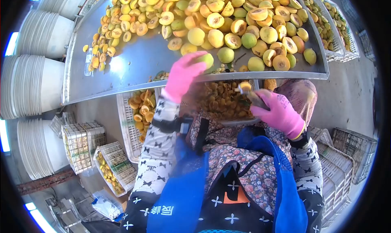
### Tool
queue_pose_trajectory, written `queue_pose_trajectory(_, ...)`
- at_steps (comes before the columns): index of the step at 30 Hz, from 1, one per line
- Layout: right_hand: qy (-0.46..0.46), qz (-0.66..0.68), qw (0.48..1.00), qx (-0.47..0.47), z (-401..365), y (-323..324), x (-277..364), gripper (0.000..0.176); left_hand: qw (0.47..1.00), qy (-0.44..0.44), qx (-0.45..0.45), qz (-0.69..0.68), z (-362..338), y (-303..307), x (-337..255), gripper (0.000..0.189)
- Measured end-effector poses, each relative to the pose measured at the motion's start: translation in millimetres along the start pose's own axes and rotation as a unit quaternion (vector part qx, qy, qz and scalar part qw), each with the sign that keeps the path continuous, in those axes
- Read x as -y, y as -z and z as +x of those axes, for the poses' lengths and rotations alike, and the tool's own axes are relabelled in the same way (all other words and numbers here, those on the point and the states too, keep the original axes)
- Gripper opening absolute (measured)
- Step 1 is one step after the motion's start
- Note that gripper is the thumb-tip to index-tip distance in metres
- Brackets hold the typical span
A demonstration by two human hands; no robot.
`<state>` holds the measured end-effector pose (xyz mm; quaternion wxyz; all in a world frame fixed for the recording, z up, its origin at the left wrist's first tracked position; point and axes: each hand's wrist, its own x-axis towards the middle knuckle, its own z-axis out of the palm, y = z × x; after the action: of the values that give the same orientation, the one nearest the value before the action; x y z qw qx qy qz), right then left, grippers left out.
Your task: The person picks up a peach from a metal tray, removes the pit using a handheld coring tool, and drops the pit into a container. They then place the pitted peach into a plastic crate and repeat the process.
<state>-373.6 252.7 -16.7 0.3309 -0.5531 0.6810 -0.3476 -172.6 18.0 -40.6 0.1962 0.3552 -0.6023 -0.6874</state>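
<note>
My left hand (186,75), in a pink glove, is closed around a green-yellow peach (205,60) just above the front edge of the metal table (138,72). My right hand (283,114), also gloved in pink, grips the dark handle of a pitting tool (259,100). A bit of yellow fruit shows at the tool's metal tip (245,87), which points toward the table. Whole and halved peaches (216,38) lie heaped on the table beyond both hands. Under the table edge, between my hands, a crate holds many brownish-orange pieces (224,100).
Left of my lap stands a white crate (127,129) of orange fruit halves. More crates (83,145) are on the floor at the left, and stacked crates (330,168) at the right. A clear bottle (88,62) lies on the table's left side. Large stacked white tubs (34,84) line the left.
</note>
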Motion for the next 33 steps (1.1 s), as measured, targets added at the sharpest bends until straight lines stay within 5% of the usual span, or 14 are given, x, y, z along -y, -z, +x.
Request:
queue_pose_trajectory(1, 0.063, -0.001, 0.992, -0.112, 3, -14, 5, 0.025, 0.990, -0.019, -0.001, -0.138, -9, 2, 1, 0.031)
queue_pose_trajectory(4, -0.057, -0.245, 0.968, -0.019, 14, -36, -17, 0.039, 0.906, -0.072, 0.051, -0.413, -30, 1, 7, 0.034)
queue_pose_trajectory(6, -0.041, -0.256, 0.966, 0.008, 9, -41, -23, 0.043, 0.835, -0.091, 0.099, -0.533, -35, -2, 11, 0.039)
queue_pose_trajectory(10, 0.037, -0.197, 0.975, -0.096, -8, -46, -6, 0.041, 0.786, -0.157, -0.089, -0.591, -55, -1, 6, 0.049)
queue_pose_trajectory(12, 0.063, -0.211, 0.966, -0.137, 2, -53, -17, 0.040, 0.751, -0.104, -0.021, -0.651, -60, 0, 8, 0.053)
queue_pose_trajectory(14, -0.027, -0.261, 0.964, -0.045, 3, -53, -18, 0.039, 0.697, -0.078, 0.086, -0.708, -63, 4, 16, 0.054)
queue_pose_trajectory(16, -0.048, -0.247, 0.968, 0.004, -4, -49, -11, 0.039, 0.782, -0.096, 0.057, -0.613, -69, 7, 20, 0.051)
queue_pose_trajectory(18, 0.038, -0.171, 0.981, -0.079, -1, -54, -4, 0.039, 0.826, -0.125, 0.087, -0.542, -73, 12, 19, 0.049)
queue_pose_trajectory(23, 0.058, -0.021, 0.996, -0.062, 5, -54, 21, 0.036, 0.860, -0.033, 0.053, -0.507, -78, -4, 23, 0.049)
queue_pose_trajectory(26, 0.074, 0.005, 0.995, -0.065, 11, -44, 66, 0.035, 0.935, -0.036, -0.054, -0.349, -85, -31, -7, 0.044)
queue_pose_trajectory(28, 0.147, -0.058, 0.984, -0.079, 20, -51, 62, 0.037, 0.966, -0.176, -0.064, -0.177, -82, -42, -1, 0.039)
queue_pose_trajectory(30, 0.181, -0.130, 0.970, -0.096, 27, -60, 54, 0.037, 0.923, -0.088, -0.026, -0.374, -80, -44, -6, 0.038)
queue_pose_trajectory(33, 0.180, -0.177, 0.962, -0.102, 30, -63, 50, 0.036, 0.923, -0.061, -0.036, -0.378, -80, -46, -5, 0.038)
